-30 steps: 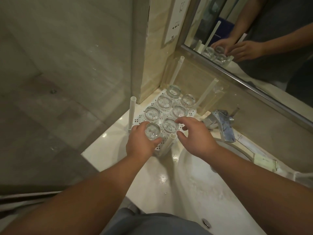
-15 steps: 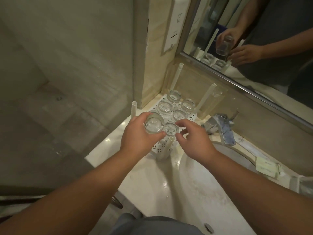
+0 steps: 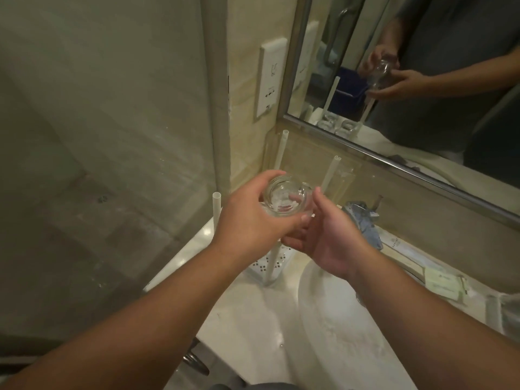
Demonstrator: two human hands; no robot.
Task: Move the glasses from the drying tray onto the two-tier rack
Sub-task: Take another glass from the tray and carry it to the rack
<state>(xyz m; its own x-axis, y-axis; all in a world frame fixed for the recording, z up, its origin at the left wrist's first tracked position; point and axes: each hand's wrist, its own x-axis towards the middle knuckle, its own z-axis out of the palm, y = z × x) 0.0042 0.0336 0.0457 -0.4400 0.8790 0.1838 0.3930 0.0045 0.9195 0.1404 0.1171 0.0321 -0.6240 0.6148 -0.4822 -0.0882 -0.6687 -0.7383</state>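
My left hand [image 3: 247, 218] grips a clear glass [image 3: 284, 199] from its left side, raised well above the white perforated tray [image 3: 267, 267] with its mouth tipped toward me. My right hand [image 3: 323, 237] is under and to the right of the glass, palm up, fingers straight and reaching to its base; whether they touch is unclear. My hands hide most of the tray and the other glasses on it. White upright posts [image 3: 216, 209] rise from the tray's corners. The mirror reflects two glasses still on the tray.
A round white basin [image 3: 337, 333] lies at lower right with a chrome faucet [image 3: 363, 220] behind it. A glass shower panel [image 3: 112, 150] stands on the left. A wall socket [image 3: 271, 77] and mirror [image 3: 408, 66] are behind; packets [image 3: 441, 282] lie on the counter.
My left hand has lifted the glass off the tray and higher, tipping it toward me. My right hand has left the tray and turned palm up beneath the glass.
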